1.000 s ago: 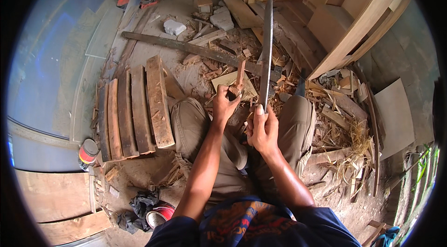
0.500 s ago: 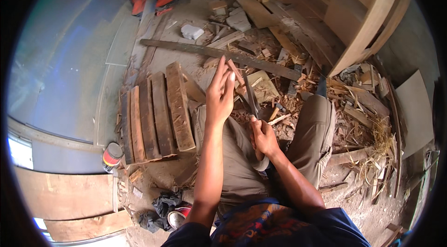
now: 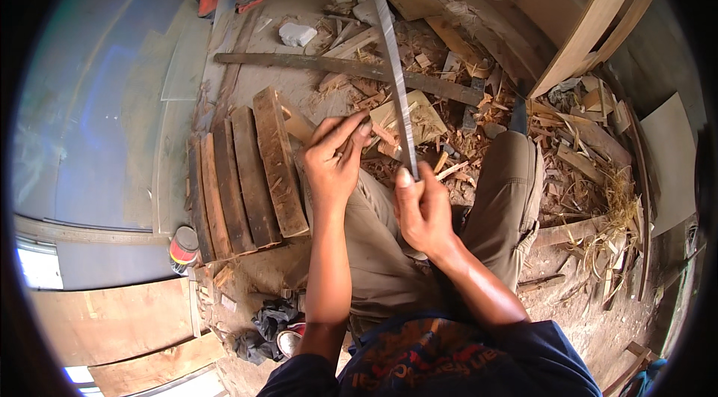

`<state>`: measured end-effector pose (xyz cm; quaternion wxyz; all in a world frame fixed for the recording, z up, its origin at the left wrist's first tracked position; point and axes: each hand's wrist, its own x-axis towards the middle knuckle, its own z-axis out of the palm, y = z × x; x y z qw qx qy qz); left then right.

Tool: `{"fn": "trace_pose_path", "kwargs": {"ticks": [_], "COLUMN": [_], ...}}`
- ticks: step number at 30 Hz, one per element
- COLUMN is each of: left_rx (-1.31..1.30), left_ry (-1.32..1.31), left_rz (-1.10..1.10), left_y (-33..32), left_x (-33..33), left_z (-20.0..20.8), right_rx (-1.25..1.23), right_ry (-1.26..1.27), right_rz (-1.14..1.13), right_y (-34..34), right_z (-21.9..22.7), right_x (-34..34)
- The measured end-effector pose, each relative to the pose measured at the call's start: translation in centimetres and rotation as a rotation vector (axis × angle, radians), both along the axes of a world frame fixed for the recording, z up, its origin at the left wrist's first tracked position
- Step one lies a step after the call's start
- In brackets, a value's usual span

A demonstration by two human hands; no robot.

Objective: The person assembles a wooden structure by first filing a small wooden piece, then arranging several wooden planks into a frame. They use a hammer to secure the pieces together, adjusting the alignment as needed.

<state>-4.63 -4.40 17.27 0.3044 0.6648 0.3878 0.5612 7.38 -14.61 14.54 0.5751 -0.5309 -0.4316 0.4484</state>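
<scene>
Head view, blade: long, narrow metal blade (image 3: 396, 71), base in the right hand (image 3: 425, 210), tip pointing at the far edge of the floor (image 3: 561, 322), leaning a bit toward the floor's left edge.
Right fingers: wrapped round the blade's base, thumb laid on top at the root; handle itself hidden in the fist.
Wood strip: short reddish wood strip (image 3: 385, 135), just right of the left fingertips, between them and the blade.
Strip axis: slants from the left fingertips down and right, toward the blade; crosses the blade's line rather than running along it.
Left fingers: left hand (image 3: 334, 163) has fingers bent, tips drawn in close to the thumb at the strip's upper end; can't tell whether they pinch it.
Nearer hand: left, right at the strip; right hand sits nearer the body, on the far side of the blade's line from the left.
Gap: blade passes just beside the strip; contact can't be told from this angle.
Around: pale board (image 3: 426, 116) behind both, dark beam (image 3: 299, 62) beyond it; row of planks (image 3: 247, 172) left of the left hand, toward the floor's left edge.
</scene>
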Motion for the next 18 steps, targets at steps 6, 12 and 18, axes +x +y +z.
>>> {"fn": "trace_pose_path", "kwargs": {"ticks": [6, 12, 18], "left_rx": [0.013, -0.008, 0.054], "left_ry": [-0.057, -0.11, -0.075], "left_rz": [0.013, 0.014, 0.086], "left_y": [-0.5, 0.1, 0.6], "left_x": [-0.5, 0.7, -0.9], "left_z": [-1.5, -1.3, -2.5], "right_rx": [-0.094, 0.002, -0.232], "right_ry": [-0.058, -0.028, 0.127], "right_rz": [0.07, 0.0, 0.024], "right_y": [0.1, 0.6, 0.8], "right_z": [-2.1, -3.3, -3.9], "right_x": [0.0, -0.6, 1.3]}}
